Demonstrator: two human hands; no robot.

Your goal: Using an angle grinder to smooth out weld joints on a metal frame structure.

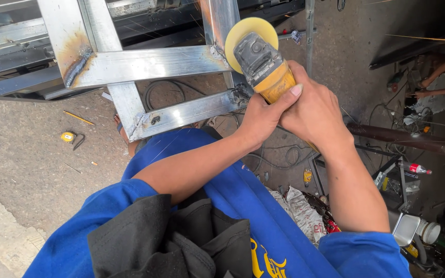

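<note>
Both hands are clamped together on the yellow body of the angle grinder — the left hand wrapped low at the rear, the right hand closed over it from the side. The tool's long axis runs up and away from the grip, ending in the yellow disc. That disc sits against the welded steel frame — at the joint where crossbar meets upright.
</note>
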